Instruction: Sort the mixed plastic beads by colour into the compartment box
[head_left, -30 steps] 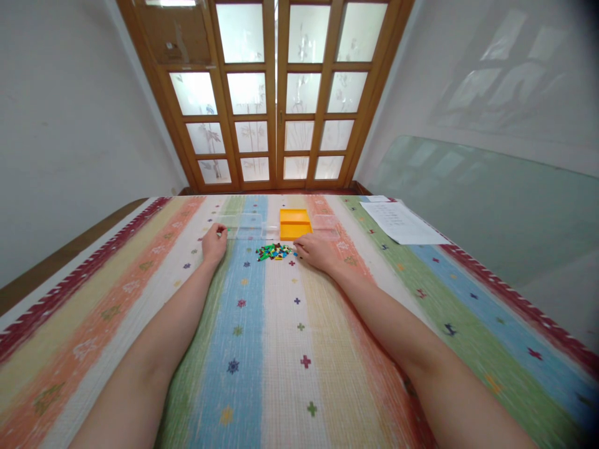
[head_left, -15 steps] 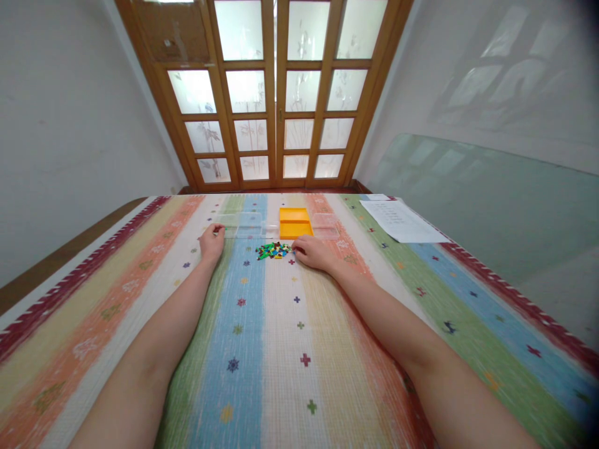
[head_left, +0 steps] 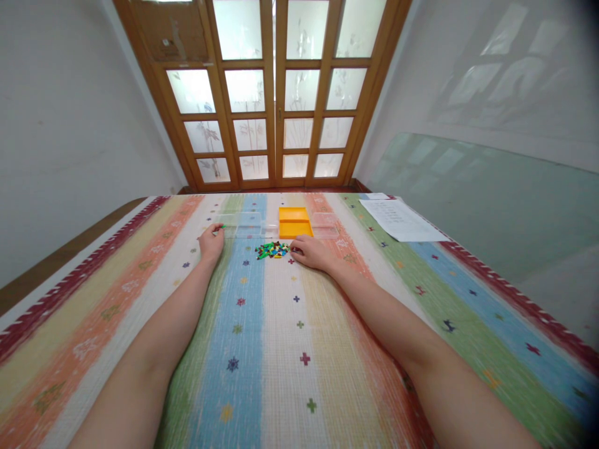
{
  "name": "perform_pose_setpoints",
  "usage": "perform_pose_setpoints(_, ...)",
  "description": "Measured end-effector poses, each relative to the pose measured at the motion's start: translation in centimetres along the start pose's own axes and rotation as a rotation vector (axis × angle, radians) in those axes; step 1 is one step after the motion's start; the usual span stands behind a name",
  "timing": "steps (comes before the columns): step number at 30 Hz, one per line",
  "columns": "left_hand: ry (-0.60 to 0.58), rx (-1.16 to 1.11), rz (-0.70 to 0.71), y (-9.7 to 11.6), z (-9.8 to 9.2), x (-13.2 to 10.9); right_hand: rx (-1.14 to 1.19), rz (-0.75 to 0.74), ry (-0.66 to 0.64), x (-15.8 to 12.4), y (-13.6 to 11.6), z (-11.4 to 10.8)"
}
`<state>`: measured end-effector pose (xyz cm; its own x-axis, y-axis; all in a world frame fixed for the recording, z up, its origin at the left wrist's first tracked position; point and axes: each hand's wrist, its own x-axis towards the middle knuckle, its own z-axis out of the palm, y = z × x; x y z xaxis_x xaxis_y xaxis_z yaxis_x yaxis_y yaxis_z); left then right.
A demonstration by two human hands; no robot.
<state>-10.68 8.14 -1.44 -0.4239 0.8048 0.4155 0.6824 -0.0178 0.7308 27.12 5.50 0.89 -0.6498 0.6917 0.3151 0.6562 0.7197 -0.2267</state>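
A heap of small coloured pieces point(head_left: 270, 251), green, yellow, blue, white and dark, lies in the middle of the table. My right hand point(head_left: 311, 251) rests at the heap's right edge, fingers bent together; what they hold, if anything, is hidden. Left of the heap, my left hand point(head_left: 212, 241) pinches a tiny green piece point(head_left: 223, 226) between thumb and fingertips, beside a clear plastic tray point(head_left: 249, 225). Behind the heap sits an orange two-part box point(head_left: 296, 230), with another clear container point(head_left: 324, 226) to its right.
Printed paper sheets point(head_left: 402, 219) lie at the far right of the table. A striped cloth point(head_left: 281, 349) covers the table. Beyond its far edge stand wooden doors with glass panes point(head_left: 276, 125). A glass panel point(head_left: 491, 199) leans along the right wall.
My right hand has shifted very slightly left at the heap's edge. The left hand still pinches the green piece in about the same place.
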Motion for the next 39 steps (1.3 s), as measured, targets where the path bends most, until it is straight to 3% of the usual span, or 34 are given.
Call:
perform_pose_setpoints(11, -0.005, -0.033, -0.016, -0.3, 0.1, -0.1, -0.042, 0.035, -0.008, 0.1, 0.0, -0.1)
perform_pose_setpoints(19, -0.006, -0.071, -0.030, 0.8, -0.4, -0.6, -0.025, 0.012, 0.012, 0.2, 0.5, 0.2)
perform_pose_setpoints(26, -0.092, -0.026, 0.163, 1.4, 0.0, -1.0, 0.119, 0.191, 0.300, 0.1, 2.7, 0.7)
perform_pose_setpoints(32, -0.282, 0.017, 0.408, 2.8, 0.8, -2.4, 0.154, 0.370, 0.567, 0.1, 6.5, 0.7)
perform_pose_setpoints(39, -0.431, 0.064, 0.580, 4.2, 1.0, -4.0, 0.177, 0.442, 0.632, -0.3, 8.6, 1.1)
